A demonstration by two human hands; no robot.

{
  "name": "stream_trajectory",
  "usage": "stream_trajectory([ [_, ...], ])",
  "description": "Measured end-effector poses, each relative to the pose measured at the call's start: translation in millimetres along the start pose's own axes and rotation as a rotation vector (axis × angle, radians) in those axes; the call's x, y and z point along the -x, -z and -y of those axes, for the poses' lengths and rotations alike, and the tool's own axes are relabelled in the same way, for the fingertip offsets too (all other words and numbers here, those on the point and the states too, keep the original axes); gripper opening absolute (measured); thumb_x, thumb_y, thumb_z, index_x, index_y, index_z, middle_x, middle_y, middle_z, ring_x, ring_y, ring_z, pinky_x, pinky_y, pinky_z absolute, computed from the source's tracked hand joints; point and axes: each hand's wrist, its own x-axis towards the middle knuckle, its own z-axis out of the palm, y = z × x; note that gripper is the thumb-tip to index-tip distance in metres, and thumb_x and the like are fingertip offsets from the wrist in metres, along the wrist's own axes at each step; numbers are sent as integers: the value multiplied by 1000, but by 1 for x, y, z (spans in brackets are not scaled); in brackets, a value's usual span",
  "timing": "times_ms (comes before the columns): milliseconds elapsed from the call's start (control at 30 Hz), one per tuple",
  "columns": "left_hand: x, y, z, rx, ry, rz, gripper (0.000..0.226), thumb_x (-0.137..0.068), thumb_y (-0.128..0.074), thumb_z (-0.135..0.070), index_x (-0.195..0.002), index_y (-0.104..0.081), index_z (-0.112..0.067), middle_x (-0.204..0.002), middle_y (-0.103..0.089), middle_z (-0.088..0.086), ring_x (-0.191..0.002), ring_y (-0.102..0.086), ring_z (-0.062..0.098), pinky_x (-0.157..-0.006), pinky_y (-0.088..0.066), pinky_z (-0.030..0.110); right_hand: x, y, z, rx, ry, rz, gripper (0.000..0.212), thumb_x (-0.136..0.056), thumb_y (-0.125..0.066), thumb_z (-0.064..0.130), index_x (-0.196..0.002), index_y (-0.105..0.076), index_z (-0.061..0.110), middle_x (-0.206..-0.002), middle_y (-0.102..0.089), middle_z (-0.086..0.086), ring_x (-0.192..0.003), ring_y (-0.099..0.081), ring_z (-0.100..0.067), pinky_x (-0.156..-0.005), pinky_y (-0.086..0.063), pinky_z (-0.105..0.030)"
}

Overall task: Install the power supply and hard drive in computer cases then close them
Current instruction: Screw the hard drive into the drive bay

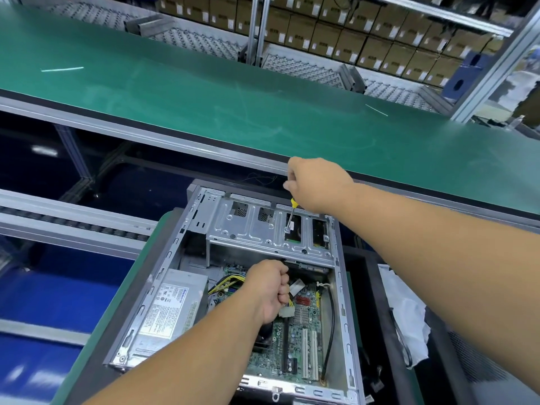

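Right hand (317, 184) grips screwdriver (290, 216), tip on drive cage (263, 229) directly below the grip. Left hand (270, 289) is clenched around cables (230, 280) inside computer case (163, 276); power supply (169, 305) lies left of this grip.

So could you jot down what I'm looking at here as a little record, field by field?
setting: open computer case lying on its side beside a green conveyor belt
right hand: grips a yellow-handled screwdriver, tip down on the drive cage
left hand: inside the case, gripping cables above the motherboard
power supply: seated in the case's left side
side panel: off
background: shelves of cardboard boxes
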Motion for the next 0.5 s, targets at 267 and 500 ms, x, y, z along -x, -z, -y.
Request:
stream_trajectory([
  [267,1,0,0,-30,-4,-9,25,-95,-42,-3,-75,-39,-18,-58,-36,0,-51,-23,13,-47,-20,27,-1,0,-4,-82,-8,10,10,-102,-51,31,-100,-51,22,-96,-60,-3,-84,-58,-28,-66,-47,-38],
  [500,3,0,-1,-25,0,-1,24,-96,-43,-4,-76,-40,-18,-59,-37,0,-51,-23,13,-47,-21,27,-2,0,-3,-184,43,63,12,-99,-48,21,-105,-57,27,-111,-48,-4,-92,-55,-27,-76,-48,-39],
])
